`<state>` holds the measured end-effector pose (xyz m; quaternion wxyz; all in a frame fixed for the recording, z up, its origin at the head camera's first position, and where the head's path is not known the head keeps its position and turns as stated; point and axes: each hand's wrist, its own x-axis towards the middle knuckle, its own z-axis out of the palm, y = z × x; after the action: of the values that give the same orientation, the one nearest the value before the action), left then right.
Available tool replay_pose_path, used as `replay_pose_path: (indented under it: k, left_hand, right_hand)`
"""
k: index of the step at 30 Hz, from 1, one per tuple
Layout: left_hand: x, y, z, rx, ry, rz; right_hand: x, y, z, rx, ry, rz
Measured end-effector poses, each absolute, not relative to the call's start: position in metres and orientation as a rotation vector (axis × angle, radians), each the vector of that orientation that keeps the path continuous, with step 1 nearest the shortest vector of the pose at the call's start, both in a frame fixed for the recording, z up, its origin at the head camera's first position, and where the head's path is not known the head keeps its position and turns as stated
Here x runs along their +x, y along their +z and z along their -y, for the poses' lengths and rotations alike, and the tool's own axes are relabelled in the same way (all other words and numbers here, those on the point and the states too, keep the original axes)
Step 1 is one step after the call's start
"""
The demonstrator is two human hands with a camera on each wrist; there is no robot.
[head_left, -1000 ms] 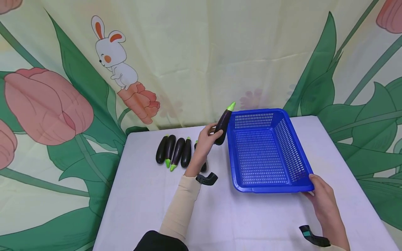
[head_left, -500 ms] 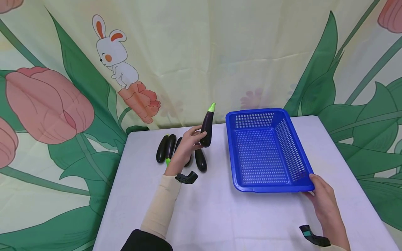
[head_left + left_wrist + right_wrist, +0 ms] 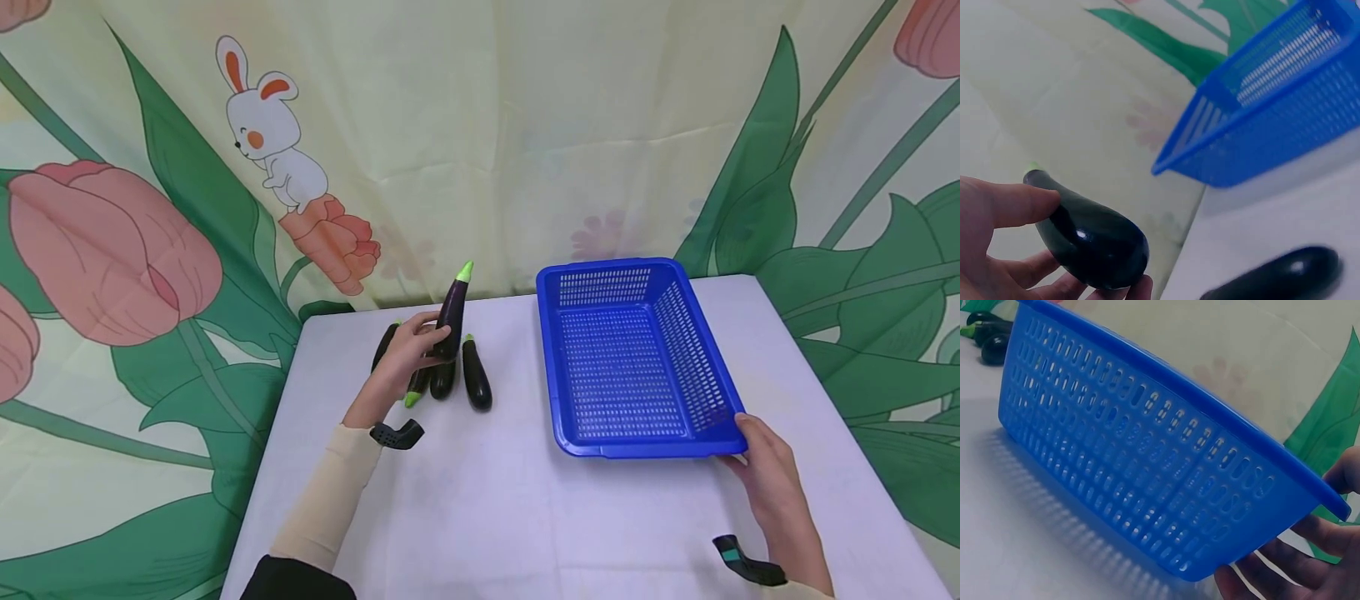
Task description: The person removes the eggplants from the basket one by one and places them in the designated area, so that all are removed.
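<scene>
My left hand (image 3: 407, 350) holds a dark purple eggplant (image 3: 452, 315) with a bright green stem end, raised above several others on the table. In the left wrist view the thumb lies across this eggplant (image 3: 1094, 240) and the fingers curl beneath it. A lone eggplant (image 3: 477, 375) lies just right of the group, which the left hand partly hides. My right hand (image 3: 772, 475) grips the near right corner of a blue perforated basket (image 3: 621, 450). Seen from the right wrist, its thumb is over the rim and its fingers are under the basket (image 3: 1116, 425).
A white cloth covers the table (image 3: 525, 517). Behind it hangs a curtain (image 3: 465, 150) printed with tulips and a rabbit. Table surface lies between the lone eggplant and the basket.
My left hand has moved left with the eggplant, away from the basket's edge to over the other eggplants. The right hand and basket stay put.
</scene>
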<state>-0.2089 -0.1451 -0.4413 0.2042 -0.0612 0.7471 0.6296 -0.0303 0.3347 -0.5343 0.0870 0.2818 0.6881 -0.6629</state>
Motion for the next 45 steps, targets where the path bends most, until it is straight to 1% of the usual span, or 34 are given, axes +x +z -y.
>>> replay_pose_path:
  k: [7,18,28,39,45]
  left_hand:
    - [-0.205,-0.450,0.179,-0.204,1.697,-2.133]
    - [-0.201,-0.462,0.221,-0.388,1.721,-2.115]
    - [-0.203,-0.474,0.241,-0.628,1.848,-2.031]
    - [-0.207,-0.490,0.267,-0.788,1.916,-1.886]
    - [-0.202,-0.496,0.280,-0.860,1.957,-1.786]
  right_hand:
    - [-0.031,-0.535,-0.335,0.828,-1.960,-2.063]
    - [-0.032,-0.536,-0.334,0.834,-1.966,-2.058]
    - [-0.031,-0.536,-0.333,0.864,-1.975,-2.044]
    - [-0.028,-0.538,-0.335,0.836,-1.986,-2.058]
    - [-0.027,-0.539,-0.335,0.819,-1.989,-2.056]
